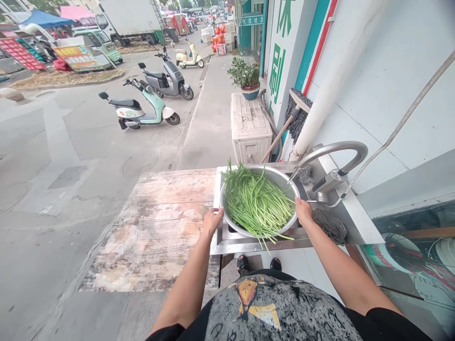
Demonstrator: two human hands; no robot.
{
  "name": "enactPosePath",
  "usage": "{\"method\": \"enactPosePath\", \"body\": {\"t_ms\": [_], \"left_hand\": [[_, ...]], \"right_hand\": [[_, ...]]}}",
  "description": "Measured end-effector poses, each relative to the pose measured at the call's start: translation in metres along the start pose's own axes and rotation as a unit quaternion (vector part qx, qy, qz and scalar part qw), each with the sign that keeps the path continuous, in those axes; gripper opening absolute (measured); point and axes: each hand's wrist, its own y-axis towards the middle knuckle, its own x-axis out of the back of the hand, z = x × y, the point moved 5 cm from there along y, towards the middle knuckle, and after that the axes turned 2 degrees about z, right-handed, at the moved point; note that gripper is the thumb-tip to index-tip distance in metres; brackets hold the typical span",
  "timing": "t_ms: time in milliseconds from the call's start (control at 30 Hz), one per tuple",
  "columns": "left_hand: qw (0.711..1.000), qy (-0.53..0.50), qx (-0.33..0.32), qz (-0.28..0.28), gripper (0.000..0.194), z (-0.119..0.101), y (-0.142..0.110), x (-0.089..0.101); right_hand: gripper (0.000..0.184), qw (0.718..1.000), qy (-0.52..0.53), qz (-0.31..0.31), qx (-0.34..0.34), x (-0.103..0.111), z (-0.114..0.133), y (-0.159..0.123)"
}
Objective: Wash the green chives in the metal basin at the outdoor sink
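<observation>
A wide metal basin (pixel 293 190) rests over the steel sink (pixel 227 245), heaped with long green garlic chives (pixel 258 201); some stalks hang over its near rim. On the left rim, my left hand (pixel 213 219) is closed, thumb over the edge. My right hand (pixel 303 210) grips the opposite rim on the right. The undersides of both grips are hidden. Just behind the basin's right side arches a faucet (pixel 332 148), its spout end close to the rim.
A worn wooden board table (pixel 156 227) adjoins the sink on the left. Dark mesh (pixel 330 226) lies in the sink's right side. Beyond stand a beige box (pixel 250 118) with a potted plant (pixel 250 90) and a mop (pixel 296 113). Scooters (pixel 145 106) are parked along the street.
</observation>
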Motion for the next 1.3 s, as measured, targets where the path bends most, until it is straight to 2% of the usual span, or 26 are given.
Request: {"method": "enactPosePath", "body": {"t_ms": [167,300,400,700,1300], "left_hand": [[0.988,-0.109,0.064,0.086,0.05,-0.006,-0.02,-0.03],[0.962,-0.207,0.121,0.134,0.04,-0.011,-0.034,-0.055],[0.941,-0.266,0.146,0.153,0.041,-0.014,-0.038,-0.065],[0.914,-0.326,0.197,0.143,0.04,-0.02,-0.042,-0.063],[0.908,-0.344,0.174,0.163,0.037,-0.012,-0.035,-0.069]], "right_hand": [[0.049,1.0,-0.008,0.006,-0.008,-0.001,-0.002,0.002],[0.05,1.0,-0.009,0.01,-0.002,-0.001,-0.002,0.002],[0.051,1.0,-0.011,0.011,0.005,-0.002,-0.002,0.001],[0.048,0.999,-0.029,0.008,0.023,-0.003,-0.003,0.0],[0.048,0.998,-0.056,0.02,0.021,-0.004,-0.005,0.002]]}}
